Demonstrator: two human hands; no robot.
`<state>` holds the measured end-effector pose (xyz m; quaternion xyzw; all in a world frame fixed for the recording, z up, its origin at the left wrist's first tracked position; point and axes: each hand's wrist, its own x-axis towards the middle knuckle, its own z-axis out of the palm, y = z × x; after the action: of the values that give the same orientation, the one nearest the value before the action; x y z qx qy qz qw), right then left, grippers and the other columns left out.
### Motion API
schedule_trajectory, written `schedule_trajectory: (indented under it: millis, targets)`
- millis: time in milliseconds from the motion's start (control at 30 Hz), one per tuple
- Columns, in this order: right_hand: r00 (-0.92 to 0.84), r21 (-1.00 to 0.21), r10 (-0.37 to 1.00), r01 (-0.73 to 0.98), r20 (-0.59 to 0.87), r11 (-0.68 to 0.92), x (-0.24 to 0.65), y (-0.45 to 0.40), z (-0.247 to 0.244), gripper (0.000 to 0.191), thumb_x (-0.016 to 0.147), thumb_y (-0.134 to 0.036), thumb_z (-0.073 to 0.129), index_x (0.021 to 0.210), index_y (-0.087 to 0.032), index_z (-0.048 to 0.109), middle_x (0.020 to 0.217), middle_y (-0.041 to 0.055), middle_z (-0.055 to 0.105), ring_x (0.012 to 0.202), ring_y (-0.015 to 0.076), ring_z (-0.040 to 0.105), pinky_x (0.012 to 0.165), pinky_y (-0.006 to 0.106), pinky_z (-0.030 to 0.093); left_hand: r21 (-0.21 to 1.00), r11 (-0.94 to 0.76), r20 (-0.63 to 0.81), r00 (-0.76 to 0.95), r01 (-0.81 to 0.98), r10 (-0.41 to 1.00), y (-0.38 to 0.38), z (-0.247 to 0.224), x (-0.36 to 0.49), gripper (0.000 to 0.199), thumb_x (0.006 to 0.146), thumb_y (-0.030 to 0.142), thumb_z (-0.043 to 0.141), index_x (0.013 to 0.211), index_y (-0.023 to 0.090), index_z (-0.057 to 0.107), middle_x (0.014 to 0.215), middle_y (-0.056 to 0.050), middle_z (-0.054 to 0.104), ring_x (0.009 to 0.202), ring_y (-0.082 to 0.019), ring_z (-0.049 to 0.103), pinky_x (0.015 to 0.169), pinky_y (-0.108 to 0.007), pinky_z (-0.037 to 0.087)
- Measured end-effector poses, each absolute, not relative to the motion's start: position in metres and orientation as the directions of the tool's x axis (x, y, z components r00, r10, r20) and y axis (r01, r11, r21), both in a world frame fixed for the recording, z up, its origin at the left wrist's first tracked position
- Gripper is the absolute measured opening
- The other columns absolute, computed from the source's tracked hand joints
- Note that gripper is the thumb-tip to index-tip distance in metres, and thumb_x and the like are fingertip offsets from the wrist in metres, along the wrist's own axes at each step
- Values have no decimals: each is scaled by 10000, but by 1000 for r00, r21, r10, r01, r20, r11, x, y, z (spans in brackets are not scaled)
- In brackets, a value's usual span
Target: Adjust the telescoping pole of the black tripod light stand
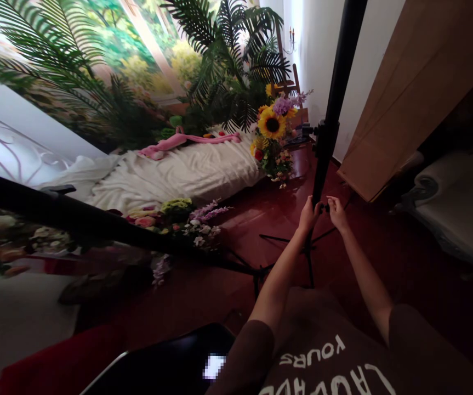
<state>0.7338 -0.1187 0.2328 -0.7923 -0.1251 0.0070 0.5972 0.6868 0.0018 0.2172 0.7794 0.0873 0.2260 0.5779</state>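
A black light stand (331,109) rises in front of me, its slim pole leaning up to the right and its thin legs spread over the floor. My left hand (308,216) is wrapped round the lower part of the pole. Just right of it, my right hand (337,214) has its fingers curled at a small black knob (324,208) on the pole's side; the exact finger contact is too small to make out. Higher up, a second black clamp joint (320,131) sits on the pole. Another black pole (96,216) slants across the left, apart from both hands.
A bench draped in white cloth (187,170) carries a pink plush toy (170,144). Sunflowers (271,125), palm fronds (228,49) and other flowers (203,225) surround it. Brown boards (388,104) lean at right near a carved pale sofa (450,203). A dark glossy panel (166,356) lies below.
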Motion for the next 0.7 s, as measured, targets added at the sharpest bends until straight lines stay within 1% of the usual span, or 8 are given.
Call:
schedule_trajectory:
  millis: [67,100,167,267,333,400,567,700]
  targets:
    - [981,-970,171,124,89,-208,738,-113,232,413,908,-553,455,1064,-201,604,1023,78,691,880,172,647,791,306,535,941,-317,245,884,-119,397,2,219,686,224,949,347,504,1123,207,492,883,-41,670,763,-143,651,717,-243,472]
    - [987,-983,160,58,30,-172,740,-111,232,343,915,-493,470,1043,-204,602,958,54,687,805,150,639,707,269,537,942,-316,243,886,-118,396,1,220,686,225,949,347,503,1123,205,492,888,-44,671,769,-147,653,718,-246,472]
    - [966,-984,188,-170,-176,-44,744,-109,235,194,929,-351,482,1009,-212,591,769,-8,641,587,107,581,489,191,462,940,-319,246,885,-120,394,1,222,685,224,950,346,501,1121,201,493,905,-51,672,789,-155,656,728,-253,472]
    - [799,-820,377,-552,-468,153,749,-112,242,138,932,-169,448,883,-196,574,522,-75,476,375,67,431,334,136,314,933,-338,258,882,-121,395,1,224,684,220,951,335,499,1123,197,494,936,-61,671,822,-161,655,746,-258,470]
    - [700,-720,478,-670,-530,181,752,-117,249,210,916,-89,427,775,-183,551,447,-92,385,333,51,371,337,114,340,931,-342,267,879,-128,396,1,224,685,215,951,330,502,1119,197,494,948,-64,669,833,-161,653,750,-256,468]
    - [662,-690,508,-704,-551,169,754,-121,255,265,896,-34,415,702,-180,523,421,-98,358,320,39,349,374,101,406,929,-341,279,875,-142,396,1,223,685,208,946,330,510,1105,197,495,946,-63,665,834,-161,651,749,-254,465]
    - [614,-620,514,-762,-599,188,754,-124,261,313,861,54,379,682,-155,527,512,-45,537,397,20,505,447,56,474,929,-340,280,877,-145,390,1,221,686,231,948,347,510,1120,194,488,942,-63,662,822,-158,652,735,-250,464]
    - [631,-605,497,-759,-595,240,751,-123,257,306,858,62,386,706,-147,550,562,-38,586,440,16,556,495,50,506,929,-348,261,884,-122,388,1,219,685,250,952,347,509,1149,195,482,925,-60,665,806,-159,655,727,-252,470]
